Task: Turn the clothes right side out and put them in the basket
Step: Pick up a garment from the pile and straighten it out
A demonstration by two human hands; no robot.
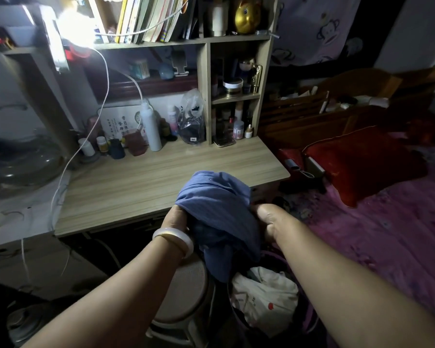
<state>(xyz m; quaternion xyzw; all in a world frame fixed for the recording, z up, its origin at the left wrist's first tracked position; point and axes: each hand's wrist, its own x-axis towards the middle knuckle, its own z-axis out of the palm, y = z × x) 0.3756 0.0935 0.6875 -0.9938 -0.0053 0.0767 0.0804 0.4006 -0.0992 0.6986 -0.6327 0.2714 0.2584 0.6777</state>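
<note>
- blue cloth (216, 209), bunched and ribbed-looking, is held up in the air over the front edge of the desk (136, 187), its lower end hanging down toward the basket (309, 320)
- left hand (176, 219) grips the cloth's left side, fingers curled into the fabric and mostly hidden by it
- pale bangle (173, 238) sits on the left wrist
- right hand (266, 219) holds the cloth's right side, thumb bent against the fabric; the other fingers are behind the cloth, can't tell how they lie
- the basket sits right below the hands with a white garment (264, 302) in it; small print and red marks on it, not readable
- round stool (186, 292) stands just left of the basket, under the left wrist
- the desk is light woodgrain, its front part bare
- at the back of the desk: white spray bottle (151, 126), no label readable
- white card (118, 121) behind the bottle, with dark chinese characters in columns, too small to read surely
- clear plastic bag (192, 119) with dark contents and a small white tag low down, unreadable
- small jars and bottles (232, 86) fill the right shelf cubbies, labels too blurred
- books (146, 18) lean on the top shelf, spine text unreadable
- gold figure (248, 16) stands right of the books
- bright lamp (73, 26) at top left, white cable (106, 79) hanging down from it
- red pillow (357, 164) lies on a pink bedspread (387, 234) to the right of the desk
</note>
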